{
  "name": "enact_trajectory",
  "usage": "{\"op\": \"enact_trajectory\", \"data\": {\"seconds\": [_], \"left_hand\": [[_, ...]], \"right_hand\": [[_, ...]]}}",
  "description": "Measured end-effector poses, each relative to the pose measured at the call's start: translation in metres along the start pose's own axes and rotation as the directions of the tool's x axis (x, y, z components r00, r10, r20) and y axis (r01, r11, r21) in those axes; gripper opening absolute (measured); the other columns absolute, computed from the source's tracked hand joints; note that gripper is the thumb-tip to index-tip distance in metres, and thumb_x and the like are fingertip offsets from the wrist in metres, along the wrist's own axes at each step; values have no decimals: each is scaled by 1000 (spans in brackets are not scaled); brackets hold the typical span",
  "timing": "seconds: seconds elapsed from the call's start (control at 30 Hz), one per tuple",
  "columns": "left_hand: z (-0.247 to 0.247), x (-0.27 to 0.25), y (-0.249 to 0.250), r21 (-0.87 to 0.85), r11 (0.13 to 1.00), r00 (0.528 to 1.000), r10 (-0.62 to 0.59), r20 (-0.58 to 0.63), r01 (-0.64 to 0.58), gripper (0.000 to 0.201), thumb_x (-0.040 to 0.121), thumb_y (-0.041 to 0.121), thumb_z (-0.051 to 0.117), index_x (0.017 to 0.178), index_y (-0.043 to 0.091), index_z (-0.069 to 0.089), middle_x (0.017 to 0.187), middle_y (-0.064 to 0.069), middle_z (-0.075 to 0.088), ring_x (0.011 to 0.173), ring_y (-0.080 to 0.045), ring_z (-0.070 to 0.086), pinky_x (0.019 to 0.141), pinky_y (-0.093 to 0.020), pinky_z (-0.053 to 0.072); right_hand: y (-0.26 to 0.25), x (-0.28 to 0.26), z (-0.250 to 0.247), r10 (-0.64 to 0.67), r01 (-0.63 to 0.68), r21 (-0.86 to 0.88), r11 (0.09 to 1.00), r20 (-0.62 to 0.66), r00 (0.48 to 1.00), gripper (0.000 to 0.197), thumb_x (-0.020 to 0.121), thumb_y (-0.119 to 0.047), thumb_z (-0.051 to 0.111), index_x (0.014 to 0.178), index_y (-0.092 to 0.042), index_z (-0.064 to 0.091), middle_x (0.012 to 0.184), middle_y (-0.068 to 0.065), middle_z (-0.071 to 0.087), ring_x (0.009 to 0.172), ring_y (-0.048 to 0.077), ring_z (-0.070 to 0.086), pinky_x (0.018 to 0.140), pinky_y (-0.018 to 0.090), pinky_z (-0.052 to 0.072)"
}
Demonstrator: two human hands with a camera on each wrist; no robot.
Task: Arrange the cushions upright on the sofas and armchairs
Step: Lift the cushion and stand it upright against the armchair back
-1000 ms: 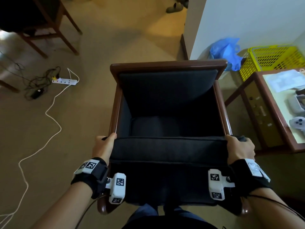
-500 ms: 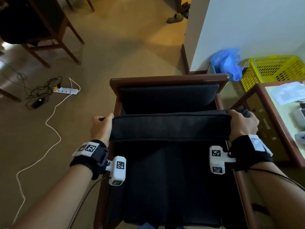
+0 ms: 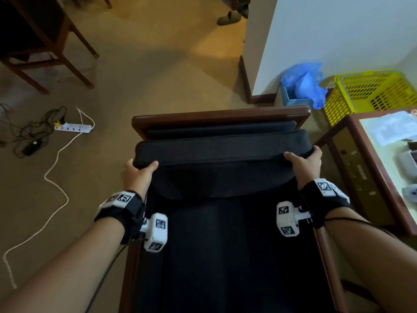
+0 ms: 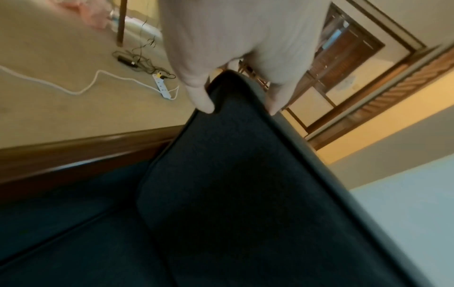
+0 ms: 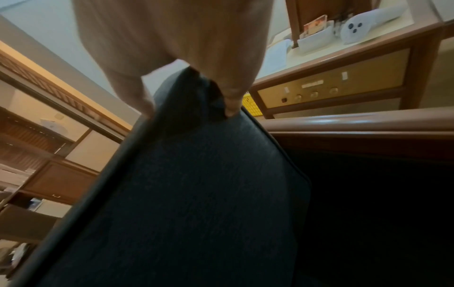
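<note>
Cushion (image 3: pixel 222 152) upright against armchair (image 3: pixel 221 116) back; left hand (image 3: pixel 136 176) and right hand (image 3: pixel 303 164) grip curled on its top corners.

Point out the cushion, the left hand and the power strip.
cushion (image 3: pixel 223 150), head view, top edge.
left hand (image 3: pixel 135 177), head view, back of hand.
power strip (image 3: pixel 73 127), head view, middle of its white body.

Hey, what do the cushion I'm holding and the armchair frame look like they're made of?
Cushion: dark woven fabric, matte, with a fine weave and piped seam; it dents under the left hand, so probably foam-filled. Armchair frame: reddish-brown wood, likely varnished, given its glossy highlights.
</note>
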State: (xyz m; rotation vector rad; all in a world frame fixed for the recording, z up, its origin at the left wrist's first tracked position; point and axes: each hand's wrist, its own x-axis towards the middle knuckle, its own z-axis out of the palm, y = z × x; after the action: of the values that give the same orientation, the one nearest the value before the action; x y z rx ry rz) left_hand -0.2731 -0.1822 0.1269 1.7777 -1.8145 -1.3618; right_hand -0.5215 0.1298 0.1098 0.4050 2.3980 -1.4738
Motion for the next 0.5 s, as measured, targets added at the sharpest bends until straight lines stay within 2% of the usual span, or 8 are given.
{"op": "enact_trajectory", "data": {"seconds": [0.03, 0.1, 0.17, 0.23, 0.3, 0.37, 0.43, 0.5], "left_hand": [[7, 8, 6, 25, 1000, 1000, -17, 14, 16, 71, 85, 33, 77, 145, 15, 44, 136, -8, 56, 126, -33, 55, 99, -40, 47], [16, 21, 18, 88, 995, 997, -41, 63, 35, 88, 86, 36, 75, 156, 20, 25, 154, -11, 39, 139, -36, 42, 110, -44, 40], [22, 32, 25, 106, 994, 991, -48, 128, 34, 99, 83, 38, 76, 160, 26, 14, 162, -10, 27, 146, -34, 32, 117, -47, 34], [22, 36, 29, 110, 993, 981, -49, 188, 28, 108, 78, 39, 79, 160, 28, 10, 166, -8, 18, 150, -32, 27, 119, -49, 30], [20, 38, 29, 109, 992, 963, -83, 257, 56, 125, 62, 46, 83, 160, 32, 6, 168, -6, 10, 151, -31, 25, 120, -49, 29], [17, 36, 30, 115, 989, 948, -122, 293, 91, 135, 51, 52, 83, 159, 37, 2, 169, -4, 3, 151, -31, 24, 120, -49, 29], [17, 26, 30, 182, 982, 959, -102, 263, 55, 121, 71, 47, 80, 160, 33, -1, 169, -7, 2, 151, -34, 23, 119, -48, 29], [17, 10, 27, 280, 960, 978, -65, 196, 7, 105, 89, 35, 71, 161, 25, -4, 169, -12, 3, 150, -37, 24, 116, -47, 29]], "right_hand": [[-6, 6, 5, 8, -8, -35, 999, -2, 1000, 89, 81, -28, 78, 152, -13, 26, 149, 17, 41, 134, 33, 45, 107, 37, 39], [-16, 17, 14, 20, -19, -80, 997, 9, 1000, 94, 85, -34, 74, 156, -12, 17, 152, 17, 41, 137, 36, 43, 111, 40, 36], [-26, 25, 19, 41, -34, -118, 992, 57, 998, 99, 87, -39, 71, 158, -14, 6, 155, 17, 36, 139, 39, 39, 114, 45, 33], [-32, 36, 19, 59, -42, -125, 991, 131, 990, 107, 81, -40, 72, 158, -14, 1, 156, 17, 34, 138, 40, 40, 114, 50, 35], [-36, 45, 15, 72, -57, -83, 995, 193, 978, 106, 78, -27, 70, 158, -12, 1, 154, 19, 36, 136, 40, 42, 112, 50, 38], [-36, 45, 7, 84, -65, -89, 994, 227, 970, 94, 88, -6, 61, 158, -13, -2, 152, 20, 37, 134, 38, 43, 108, 43, 41], [-27, 40, -4, 54, -26, -122, 992, 234, 971, 89, 92, 3, 54, 158, -15, -2, 153, 19, 37, 134, 36, 43, 98, 34, 41], [-11, 23, -13, 27, 13, -183, 983, 215, 976, 87, 90, 1, 55, 159, -17, 5, 154, 15, 38, 135, 34, 42, 99, 32, 40]]}}
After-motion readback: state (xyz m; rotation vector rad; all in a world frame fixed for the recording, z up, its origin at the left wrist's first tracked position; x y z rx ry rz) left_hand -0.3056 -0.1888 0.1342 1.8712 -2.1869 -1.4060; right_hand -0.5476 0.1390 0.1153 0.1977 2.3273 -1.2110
